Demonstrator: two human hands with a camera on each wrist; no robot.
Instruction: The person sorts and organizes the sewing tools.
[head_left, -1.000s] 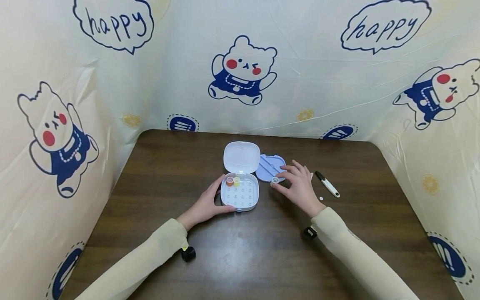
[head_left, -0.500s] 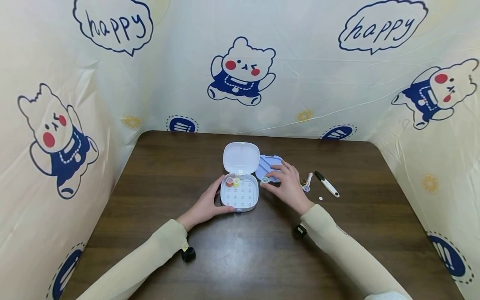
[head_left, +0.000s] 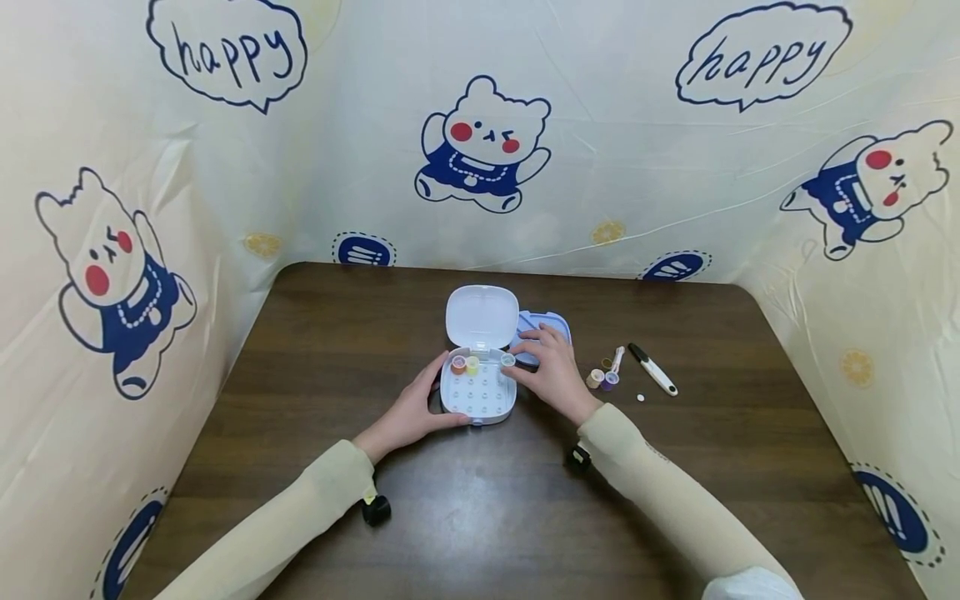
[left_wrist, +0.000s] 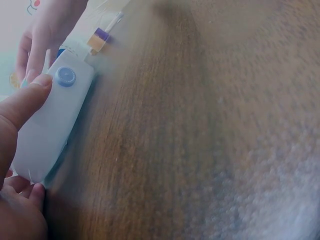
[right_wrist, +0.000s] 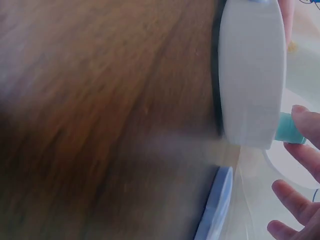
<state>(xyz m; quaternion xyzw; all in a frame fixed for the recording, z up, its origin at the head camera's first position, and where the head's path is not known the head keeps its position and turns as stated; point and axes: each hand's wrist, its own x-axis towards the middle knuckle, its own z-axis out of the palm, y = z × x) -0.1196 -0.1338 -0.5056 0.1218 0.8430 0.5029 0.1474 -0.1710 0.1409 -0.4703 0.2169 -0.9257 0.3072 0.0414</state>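
A white box (head_left: 491,419) with rows of small pegs stands on the table, its lid (head_left: 482,317) tipped back. My left hand (head_left: 411,412) grips the box from the left, thumb at the front by a round blue catch (left_wrist: 65,76). Between thumb and fingertip my right hand (head_left: 553,375) pinches a small teal spool (right_wrist: 289,129), over the box's back right corner; its lower end is hidden behind the box wall in the right wrist view. An orange spool (head_left: 458,364) and a yellow spool (head_left: 472,365) sit side by side at the back left of the box.
A blue tray (head_left: 557,323) lies behind my right hand. To the right are a beige spool (head_left: 595,379), a purple spool (head_left: 610,381), a thin pale item (head_left: 618,358), a white-handled tool with a black end (head_left: 652,369) and a tiny white disc (head_left: 641,397).
My right hand has moved left with the teal spool, from beside the box to over its back right corner, uncovering the beige and purple spools. My left hand stays on the box.
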